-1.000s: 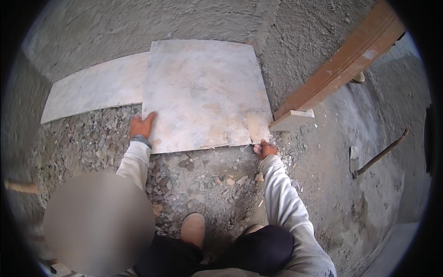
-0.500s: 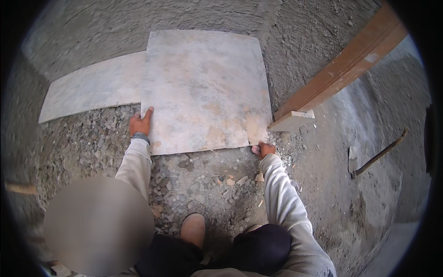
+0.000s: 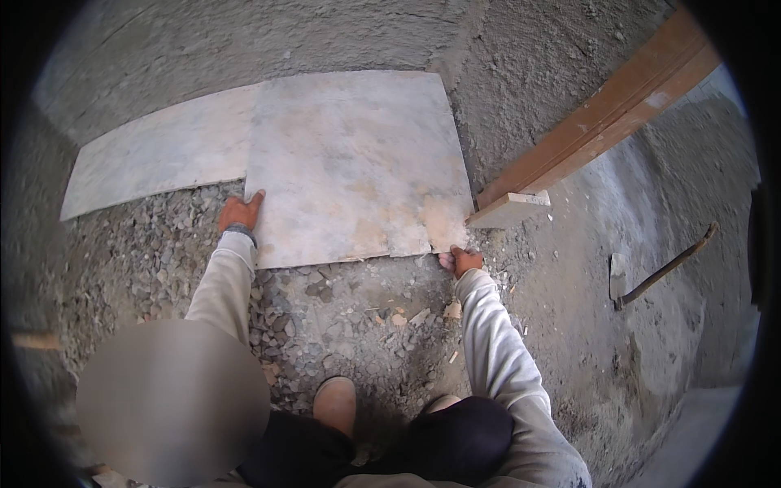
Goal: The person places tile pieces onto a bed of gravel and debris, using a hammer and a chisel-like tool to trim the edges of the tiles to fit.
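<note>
My left hand (image 3: 239,211) grips the left edge of a large, roughly square, pale mottled panel (image 3: 350,154), thumb on top. At its near right corner my right hand (image 3: 462,261) has its fingers curled round the edge, where the surface is chipped and flaking. The panel's left side meets a narrower pale panel (image 3: 163,146), which lies along the rough cement wall (image 3: 325,32) above a strip of gravel (image 3: 171,236). Both forearms are in light long sleeves.
A brown wooden post (image 3: 594,118) stands right of the panel, with a pale offcut (image 3: 511,209) at its base. Farther right lies a wooden-handled tool (image 3: 663,268). Loose stones (image 3: 325,325) cover the ground before my shoes (image 3: 333,407).
The large panel's far edge rose in the view half a second ago and has since come back down. Panel and both hands now sit slightly farther left than a second ago.
</note>
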Motion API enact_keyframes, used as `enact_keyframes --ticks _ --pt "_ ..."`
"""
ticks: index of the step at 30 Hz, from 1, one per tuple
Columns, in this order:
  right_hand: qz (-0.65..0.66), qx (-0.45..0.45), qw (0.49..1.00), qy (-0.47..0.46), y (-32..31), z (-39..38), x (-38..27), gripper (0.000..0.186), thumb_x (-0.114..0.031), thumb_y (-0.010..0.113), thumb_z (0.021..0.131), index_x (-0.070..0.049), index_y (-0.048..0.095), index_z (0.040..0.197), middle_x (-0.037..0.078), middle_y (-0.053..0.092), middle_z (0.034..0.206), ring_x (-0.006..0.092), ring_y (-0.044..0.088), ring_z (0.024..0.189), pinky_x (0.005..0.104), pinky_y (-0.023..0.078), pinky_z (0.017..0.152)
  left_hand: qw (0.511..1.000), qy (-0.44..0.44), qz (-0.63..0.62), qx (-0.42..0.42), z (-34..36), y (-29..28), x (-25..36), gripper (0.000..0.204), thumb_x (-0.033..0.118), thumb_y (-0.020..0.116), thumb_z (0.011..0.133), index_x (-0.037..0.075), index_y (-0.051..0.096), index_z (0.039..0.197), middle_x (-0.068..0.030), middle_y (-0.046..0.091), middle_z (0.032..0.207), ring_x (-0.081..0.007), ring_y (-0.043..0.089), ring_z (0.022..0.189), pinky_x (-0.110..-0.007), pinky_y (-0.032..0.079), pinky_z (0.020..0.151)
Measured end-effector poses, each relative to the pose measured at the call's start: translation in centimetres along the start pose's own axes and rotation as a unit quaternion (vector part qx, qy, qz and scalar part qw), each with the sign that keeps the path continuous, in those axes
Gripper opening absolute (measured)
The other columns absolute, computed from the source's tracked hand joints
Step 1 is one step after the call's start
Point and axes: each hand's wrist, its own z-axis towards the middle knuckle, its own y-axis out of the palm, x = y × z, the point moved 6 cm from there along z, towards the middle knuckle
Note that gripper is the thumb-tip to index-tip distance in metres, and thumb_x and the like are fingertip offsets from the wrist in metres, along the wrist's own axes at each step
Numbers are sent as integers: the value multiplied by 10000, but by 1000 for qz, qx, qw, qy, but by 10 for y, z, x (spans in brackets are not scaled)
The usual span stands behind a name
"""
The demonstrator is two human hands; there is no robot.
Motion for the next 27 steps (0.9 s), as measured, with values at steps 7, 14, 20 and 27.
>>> enact_keyframes --ticks 7,14,20,27 --pt "31 59 998 -23 -6 7 3 156 34 565 799 114 477 901 210 610 738 278 636 558 348 560 470 975 140 170 -31 2 -11 20 698 663 412 793 21 644 942 -197 626 972 -324 586 954 -389 442 843" --pt "58 111 990 -70 -5 7 9 288 18 589 774 126 455 1005 192 615 749 255 621 517 337 546 444 937 200 281 -48 10 -11 34 697 650 355 825 27 659 900 -174 649 904 -303 616 906 -404 477 786" --pt "37 14 998 -45 -20 -7 3 463 -26 591 804 44 369 1204 186 626 779 253 632 555 347 545 463 972 153 158 84 -33 -29 47 615 580 543 775 34 595 1052 -160 565 1094 -316 609 913 -393 499 752" --pt "-285 44 941 -175 -163 -84 51 288 -171 628 769 29 593 974 155 639 855 243 617 783 350 485 715 869 480 117 -8 -165 15 96 712 567 640 687 26 543 1139 -118 493 1139 -264 565 882 -371 498 732"
